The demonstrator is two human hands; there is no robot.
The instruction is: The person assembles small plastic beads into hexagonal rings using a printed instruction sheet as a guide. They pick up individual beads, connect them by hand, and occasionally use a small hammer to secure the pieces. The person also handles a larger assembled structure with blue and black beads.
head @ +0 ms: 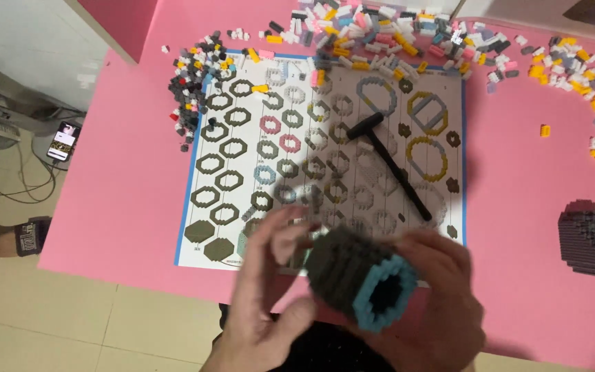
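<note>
Grey brick tube (356,275) with blue rim sat nearest, above near bench (125,186) edge; right hand (442,303) gripped it, left hand (270,289) touched it, fingers spread. Black hammer (387,162) lay farther on instruction sheet (235,172).

Grey studded plastic brick cylinder with light-blue rim (359,275): matt, bumpy. Printed white paper instruction sheet (242,172), at 11 o'clock from it: smooth, slight sheen. Black plastic hammer (390,162) at 12 o'clock: matt.

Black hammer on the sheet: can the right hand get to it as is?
Probably not right away. The right hand is wrapped around the grey block tube with the blue rim. The black hammer lies bare on the instruction sheet just beyond, nothing over it, so its grip must be freed first.
</note>
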